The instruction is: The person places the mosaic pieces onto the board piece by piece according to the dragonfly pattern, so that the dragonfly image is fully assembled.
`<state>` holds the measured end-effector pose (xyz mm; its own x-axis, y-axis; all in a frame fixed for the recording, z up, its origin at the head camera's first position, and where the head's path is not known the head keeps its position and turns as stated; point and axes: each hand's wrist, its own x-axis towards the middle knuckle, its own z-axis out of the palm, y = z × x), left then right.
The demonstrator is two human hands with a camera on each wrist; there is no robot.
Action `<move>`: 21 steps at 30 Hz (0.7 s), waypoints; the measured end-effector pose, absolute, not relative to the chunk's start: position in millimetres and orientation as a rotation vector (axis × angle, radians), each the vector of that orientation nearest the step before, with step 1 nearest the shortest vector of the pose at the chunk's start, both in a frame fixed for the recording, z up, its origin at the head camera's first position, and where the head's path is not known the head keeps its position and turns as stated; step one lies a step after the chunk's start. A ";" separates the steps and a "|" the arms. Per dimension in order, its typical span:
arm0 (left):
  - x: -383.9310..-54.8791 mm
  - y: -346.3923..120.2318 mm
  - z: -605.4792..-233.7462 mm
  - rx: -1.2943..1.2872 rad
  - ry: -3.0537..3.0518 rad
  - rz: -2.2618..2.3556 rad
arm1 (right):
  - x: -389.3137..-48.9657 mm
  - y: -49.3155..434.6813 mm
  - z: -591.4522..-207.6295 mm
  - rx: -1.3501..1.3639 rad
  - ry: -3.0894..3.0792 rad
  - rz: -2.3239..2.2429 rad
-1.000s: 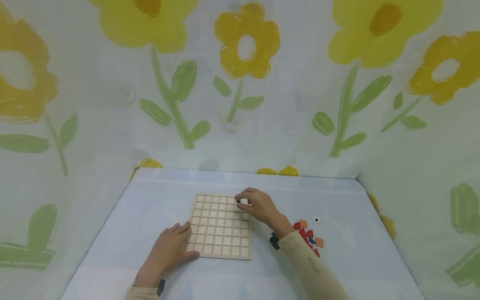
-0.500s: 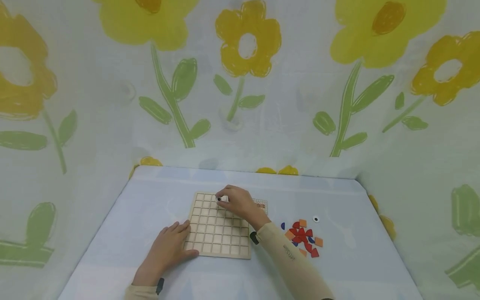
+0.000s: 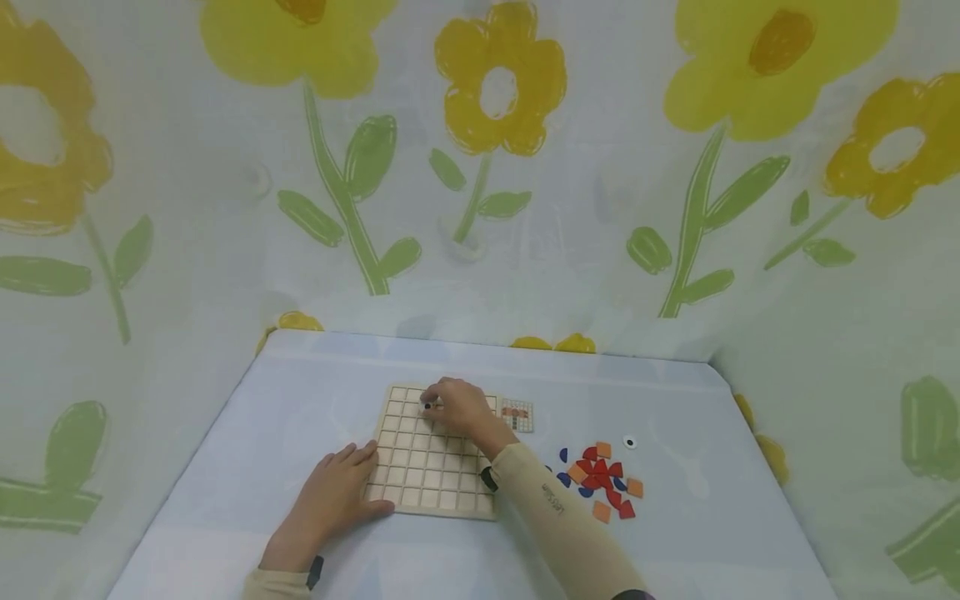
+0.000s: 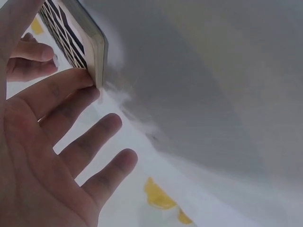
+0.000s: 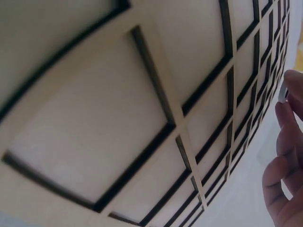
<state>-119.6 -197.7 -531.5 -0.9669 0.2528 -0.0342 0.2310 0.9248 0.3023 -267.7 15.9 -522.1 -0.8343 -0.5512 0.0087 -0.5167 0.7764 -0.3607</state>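
The white table (image 3: 300,400) bears a wooden grid board (image 3: 431,479). The left hand (image 3: 333,487) rests on its left edge, fingers straight and a bit spread. The right hand (image 3: 467,408) has just moved from the far right corner to left of the middle, so the work seems to shift to squares there. A small pattern card (image 3: 517,415) by the board, hidden 1 second ago, now shows. To the right, orange squares (image 3: 634,487) and red wedges (image 3: 602,468) lie loosely piled. 1 white eye disc (image 3: 630,442) lies just past them; the right thumb and finger pinch a matching disc (image 3: 427,407) over the far rows, and I cannot tell if it touches the board. Smallest are blue half circles (image 3: 563,456) near the wedges.
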 end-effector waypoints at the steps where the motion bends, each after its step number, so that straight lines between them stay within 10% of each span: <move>1: -119.2 -197.9 -531.2 0.381 3.009 0.460 | -267.2 15.7 -522.6 -0.862 2.866 -0.533; 21: -117.1 -195.4 -532.2 0.375 3.018 0.458 | -268.5 7.4 -533.3 -0.738 2.901 -0.450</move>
